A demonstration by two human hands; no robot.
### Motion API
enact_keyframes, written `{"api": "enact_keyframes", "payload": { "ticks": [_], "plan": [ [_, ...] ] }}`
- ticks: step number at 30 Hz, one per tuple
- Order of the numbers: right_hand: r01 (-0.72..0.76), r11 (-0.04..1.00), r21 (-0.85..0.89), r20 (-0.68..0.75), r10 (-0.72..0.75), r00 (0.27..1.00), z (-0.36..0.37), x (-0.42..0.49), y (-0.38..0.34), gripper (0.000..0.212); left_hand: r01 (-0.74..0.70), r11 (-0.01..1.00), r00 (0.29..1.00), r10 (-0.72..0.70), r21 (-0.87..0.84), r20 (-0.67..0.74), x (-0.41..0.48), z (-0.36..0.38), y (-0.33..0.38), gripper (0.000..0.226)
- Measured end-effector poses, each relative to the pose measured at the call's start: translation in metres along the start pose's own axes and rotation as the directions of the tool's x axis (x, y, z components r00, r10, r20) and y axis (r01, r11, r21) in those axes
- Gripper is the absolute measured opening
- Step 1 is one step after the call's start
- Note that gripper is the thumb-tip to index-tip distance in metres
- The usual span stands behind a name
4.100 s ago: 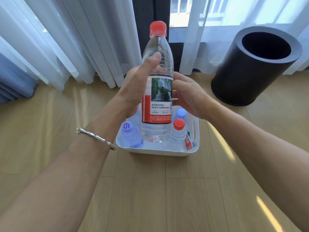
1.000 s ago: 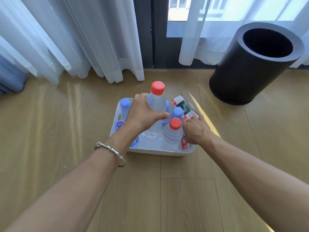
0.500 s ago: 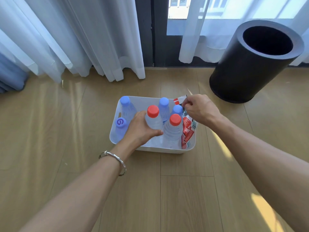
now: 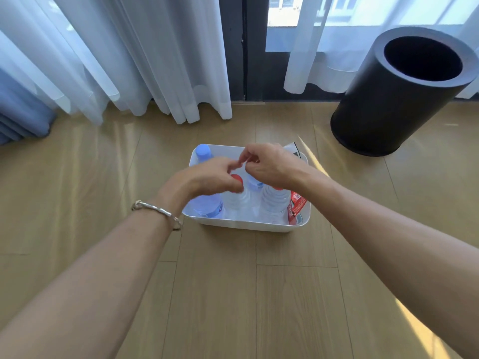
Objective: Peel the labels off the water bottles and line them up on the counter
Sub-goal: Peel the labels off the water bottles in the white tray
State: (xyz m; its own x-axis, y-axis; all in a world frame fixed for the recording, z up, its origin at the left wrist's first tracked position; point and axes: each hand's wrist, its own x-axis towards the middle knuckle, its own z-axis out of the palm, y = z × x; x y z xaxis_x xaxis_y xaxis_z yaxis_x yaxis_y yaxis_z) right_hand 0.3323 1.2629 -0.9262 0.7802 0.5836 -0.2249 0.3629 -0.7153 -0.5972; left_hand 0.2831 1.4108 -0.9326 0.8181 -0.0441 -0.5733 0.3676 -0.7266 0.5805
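step: pick next bottle | bottles (image 4: pixel 275 203) upright in bin (image 4: pixel 246 226), frame centre | left grip (image 4: pixel 207 178), right grip (image 4: pixel 270 167) curled above them, hold unreadable through blur | tip: take one labelled bottle by neck, lift straight

Bottles (image 4: pixel 274 203) packed the white tub (image 4: pixel 246 225), little room between them. Bare floor (image 4: pixel 220 294) lay open in front; a black bin (image 4: pixel 388 104) stood well right.
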Motion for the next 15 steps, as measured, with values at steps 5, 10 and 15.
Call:
{"api": "enact_keyframes", "payload": {
  "ticks": [5,10,15],
  "plan": [
    [-0.042,0.996,-0.078,0.068,0.047,0.997,0.002,-0.007,0.005,0.036,0.041,0.983,0.959,0.011,0.177,-0.282,-0.009,-0.013,-0.018,0.053],
    [-0.054,0.995,-0.087,0.047,0.059,0.997,0.0,-0.01,0.001,0.037,0.169,0.974,0.97,-0.138,0.149,-0.199,-0.016,0.001,-0.053,0.054],
    [-0.03,0.999,-0.025,0.018,0.03,0.999,0.0,-0.01,-0.004,0.036,0.168,0.978,0.943,-0.123,0.124,-0.309,-0.018,0.0,-0.054,0.038]
  ]
}}
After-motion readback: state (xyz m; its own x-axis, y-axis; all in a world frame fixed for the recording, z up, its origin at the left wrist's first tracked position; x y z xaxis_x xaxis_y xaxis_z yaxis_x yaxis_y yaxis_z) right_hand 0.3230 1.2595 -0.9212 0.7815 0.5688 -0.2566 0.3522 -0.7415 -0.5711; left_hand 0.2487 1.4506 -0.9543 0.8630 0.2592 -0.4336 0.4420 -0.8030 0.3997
